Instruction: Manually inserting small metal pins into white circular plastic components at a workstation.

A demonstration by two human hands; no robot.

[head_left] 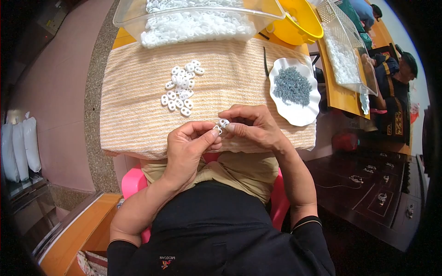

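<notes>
Close together at the near edge of the striped cloth, both my hands pinch small white plastic parts. Between the thumb and finger of my right hand [258,126] is a white oval two-holed piece [223,122]. My left hand [189,145] grips a small white looped piece [218,129] right against it; fingertips cover much of both. Whether the two pieces are joined, I cannot tell. Beyond my left hand lies a loose pile of white two-holed pieces [178,104]. To the right, a white scalloped plate [301,117] carries a heap of small grey metal-looking parts [293,86].
A clear plastic bin [199,23] full of white pieces stands at the far edge, beside a yellow basin [304,28]. A thin black strip [265,61] lies near the plate. At the right, another person [391,69] sits by a perforated white basket [343,55]. White sacks [31,144] stand left.
</notes>
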